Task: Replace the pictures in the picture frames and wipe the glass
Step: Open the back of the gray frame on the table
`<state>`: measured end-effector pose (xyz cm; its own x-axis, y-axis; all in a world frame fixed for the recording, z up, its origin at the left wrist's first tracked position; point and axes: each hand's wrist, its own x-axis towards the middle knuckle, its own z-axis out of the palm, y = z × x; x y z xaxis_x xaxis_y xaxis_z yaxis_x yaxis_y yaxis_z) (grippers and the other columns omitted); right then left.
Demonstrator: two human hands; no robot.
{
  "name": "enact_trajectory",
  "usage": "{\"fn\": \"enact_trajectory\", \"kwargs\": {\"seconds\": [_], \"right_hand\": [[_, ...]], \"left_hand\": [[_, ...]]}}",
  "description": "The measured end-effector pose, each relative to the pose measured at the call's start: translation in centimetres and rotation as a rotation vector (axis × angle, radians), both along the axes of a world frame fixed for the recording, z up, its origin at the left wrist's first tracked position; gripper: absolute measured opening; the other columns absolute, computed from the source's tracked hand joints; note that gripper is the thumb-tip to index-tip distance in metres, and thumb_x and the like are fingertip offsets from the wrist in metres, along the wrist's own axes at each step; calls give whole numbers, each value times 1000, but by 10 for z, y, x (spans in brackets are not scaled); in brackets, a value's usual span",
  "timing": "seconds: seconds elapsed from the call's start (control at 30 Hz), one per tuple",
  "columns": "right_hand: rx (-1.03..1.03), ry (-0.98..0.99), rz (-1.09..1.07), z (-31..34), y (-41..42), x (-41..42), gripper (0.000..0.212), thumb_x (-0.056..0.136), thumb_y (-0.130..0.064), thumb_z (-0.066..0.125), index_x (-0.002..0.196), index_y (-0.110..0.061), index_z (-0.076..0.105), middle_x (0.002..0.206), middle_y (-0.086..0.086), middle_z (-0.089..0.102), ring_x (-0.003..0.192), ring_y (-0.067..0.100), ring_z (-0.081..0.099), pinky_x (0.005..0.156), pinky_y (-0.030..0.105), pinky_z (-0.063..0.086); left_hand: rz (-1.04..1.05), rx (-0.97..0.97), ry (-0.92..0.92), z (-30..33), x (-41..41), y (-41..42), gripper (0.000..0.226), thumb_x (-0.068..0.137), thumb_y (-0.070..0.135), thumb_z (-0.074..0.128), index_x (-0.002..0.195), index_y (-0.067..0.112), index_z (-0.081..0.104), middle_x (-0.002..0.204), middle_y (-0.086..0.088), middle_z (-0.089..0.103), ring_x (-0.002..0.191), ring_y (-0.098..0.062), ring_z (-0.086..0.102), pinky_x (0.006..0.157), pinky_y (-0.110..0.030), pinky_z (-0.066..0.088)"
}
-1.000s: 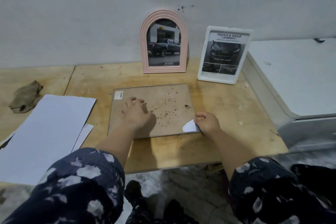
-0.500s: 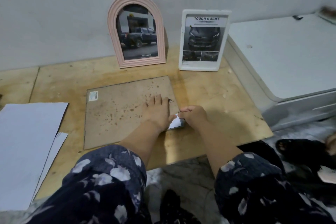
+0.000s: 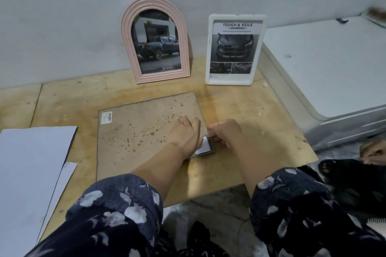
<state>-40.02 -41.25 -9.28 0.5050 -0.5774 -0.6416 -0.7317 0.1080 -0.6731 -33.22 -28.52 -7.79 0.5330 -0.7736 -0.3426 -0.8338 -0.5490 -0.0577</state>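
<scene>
A large picture frame lies face down on the wooden board, its stained brown backing (image 3: 137, 131) facing up. My left hand (image 3: 184, 131) presses flat on the backing near its right edge, fingers straight. My right hand (image 3: 224, 132) is curled at the frame's right edge and pinches something small and dark there; what exactly is hidden by the fingers. A white corner of paper (image 3: 204, 145) shows at the frame's lower right corner. A pink arched frame (image 3: 155, 40) and a white frame (image 3: 235, 49), both holding truck pictures, lean on the wall.
White paper sheets (image 3: 31, 169) lie at the left on the wooden board (image 3: 240, 106). A white appliance top (image 3: 325, 64) borders the board on the right. A dark sandal (image 3: 342, 171) sits on the floor at right. The board's front edge is close to my knees.
My left hand slid from the middle of the backing to its right edge. My right hand moved up along that edge. The view shifted left, then settled.
</scene>
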Motion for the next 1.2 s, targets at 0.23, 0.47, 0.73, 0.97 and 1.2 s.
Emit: {"fn": "enact_trajectory", "kwargs": {"seconds": [0.23,0.47,0.73,0.97,1.2], "right_hand": [[-33,88,62,2,-8,24,29,77,-3,71,99,-23,74,91,2,68,87,19,64,83,31,55],[131,-34,-43,12,-17,38,37,72,15,67,92,-15,72,92,6,74,86,15,63,67,22,52],[62,-164,-85,4,-14,53,32,75,15,59,95,-7,72,87,14,73,68,23,66,55,25,51],[55,-281,-74,-13,-12,49,29,80,7,57,95,-10,74,86,10,74,70,21,65,71,35,58],[9,-258,-39,-9,-12,45,37,79,5,61,87,-29,74,100,5,72,88,16,61,72,24,52]], "left_hand": [[2,-4,19,-2,0,-2,57,100,32,37,144,-1,21,149,-37,20,137,-51,25,105,-49,35],[24,4,67,-13,4,1,64,100,34,38,149,3,10,156,-29,6,142,-49,12,101,-49,42],[-10,-17,8,-16,1,8,61,101,31,34,148,-2,13,155,-31,9,140,-53,17,95,-54,45],[94,-323,17,-7,20,18,49,94,52,33,124,15,45,120,-5,55,105,-25,55,71,-37,52],[310,-158,62,0,86,-7,62,99,43,28,152,12,20,159,-6,18,145,-22,16,116,-44,17]]}}
